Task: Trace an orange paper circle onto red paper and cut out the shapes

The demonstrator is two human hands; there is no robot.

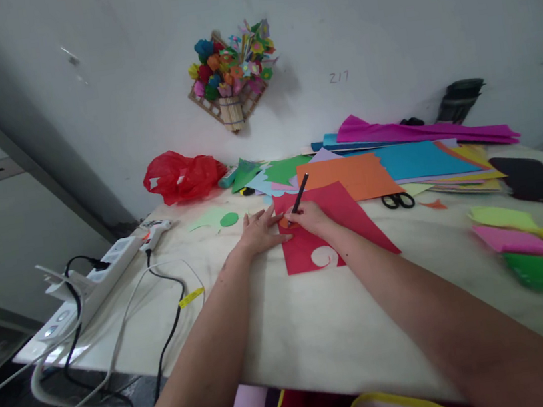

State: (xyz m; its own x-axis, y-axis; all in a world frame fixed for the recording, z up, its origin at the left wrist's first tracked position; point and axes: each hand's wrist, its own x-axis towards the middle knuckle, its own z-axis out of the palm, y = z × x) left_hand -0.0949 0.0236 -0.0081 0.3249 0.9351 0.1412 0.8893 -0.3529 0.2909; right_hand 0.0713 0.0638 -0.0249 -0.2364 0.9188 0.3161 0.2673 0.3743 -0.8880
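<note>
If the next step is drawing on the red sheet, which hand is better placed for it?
Probably the right hand: it holds the dark writing tool over the red sheet, while the left hand rests at the sheet's left edge, beside a small orange piece.

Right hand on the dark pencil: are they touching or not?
Touching. The head view shows the right hand with its fingers closed around the lower part of the dark pencil, the upper shaft sticking out.

Both forearms [214, 339] stretch forward, left hand [258, 232] splayed palm-down, right hand [310, 217] curled in a pinching writing grip!
</note>
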